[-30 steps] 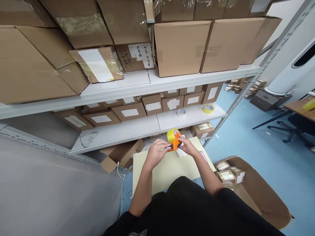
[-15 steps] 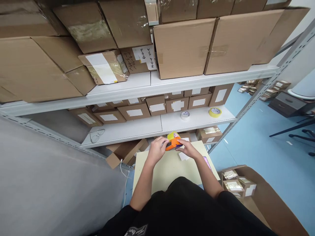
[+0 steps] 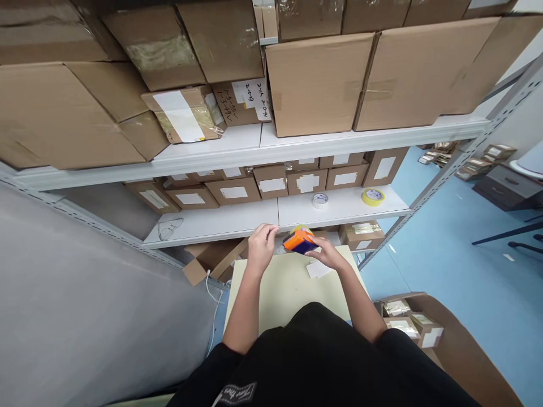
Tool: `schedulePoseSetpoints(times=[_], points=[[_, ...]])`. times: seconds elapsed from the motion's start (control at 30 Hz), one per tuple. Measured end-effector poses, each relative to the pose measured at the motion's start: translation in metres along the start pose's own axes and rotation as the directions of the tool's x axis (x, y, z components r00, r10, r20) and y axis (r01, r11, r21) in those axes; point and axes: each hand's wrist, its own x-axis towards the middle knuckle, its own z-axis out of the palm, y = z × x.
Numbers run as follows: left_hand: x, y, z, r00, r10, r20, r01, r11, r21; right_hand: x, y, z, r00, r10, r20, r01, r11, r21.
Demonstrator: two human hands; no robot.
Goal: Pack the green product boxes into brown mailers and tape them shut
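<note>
My right hand (image 3: 327, 254) grips a tape dispenser (image 3: 298, 241), orange and dark blue with a yellow roll of tape in it. It is held up over the far edge of a pale table (image 3: 288, 291). My left hand (image 3: 260, 247) is a little to the left of the dispenser, apart from its body. Its thumb and fingertips are pinched together, and whatever may be between them is too small to make out. Beneath my right hand, a white paper piece (image 3: 318, 269) lies on the table.
Ahead stands a metal shelf (image 3: 220, 226) with cardboard boxes (image 3: 237, 192), a white tape roll (image 3: 320, 200), a yellow tape roll (image 3: 373, 196) and eyeglasses (image 3: 169, 228). An open carton (image 3: 462, 345) with small parcels stands at right; another open box (image 3: 212, 260) is at left.
My left hand has come off the dispenser and moved left, fingers pinched. My right hand has tilted the dispenser, so its dark blue side shows more.
</note>
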Motion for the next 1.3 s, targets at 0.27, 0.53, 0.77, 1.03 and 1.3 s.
schedulePoseSetpoints(times=[0.27,0.53,0.77,1.03,1.3], points=[[-0.028,0.000,0.020,0.991,-0.026,-0.134,0.055,0.976,0.213,0.012,0.023,0.012,0.994,-0.024,-0.105,0.023,1.000,-0.009],[-0.052,-0.008,0.011,0.974,-0.186,-0.130,0.202,0.972,0.121,0.066,0.074,-0.001,0.968,0.073,-0.238,-0.140,0.950,-0.278],[-0.071,-0.012,0.006,0.946,-0.299,-0.125,0.305,0.952,0.032,0.129,0.096,0.006,0.959,0.260,-0.114,-0.282,0.822,-0.495],[-0.093,-0.017,0.001,0.929,-0.346,-0.129,0.358,0.930,0.084,0.129,0.091,0.023,0.972,0.197,-0.127,-0.234,0.821,-0.521],[-0.120,-0.029,0.020,0.933,-0.356,-0.057,0.359,0.902,0.241,0.090,0.041,0.041,0.988,-0.112,-0.106,0.093,0.981,-0.170]])
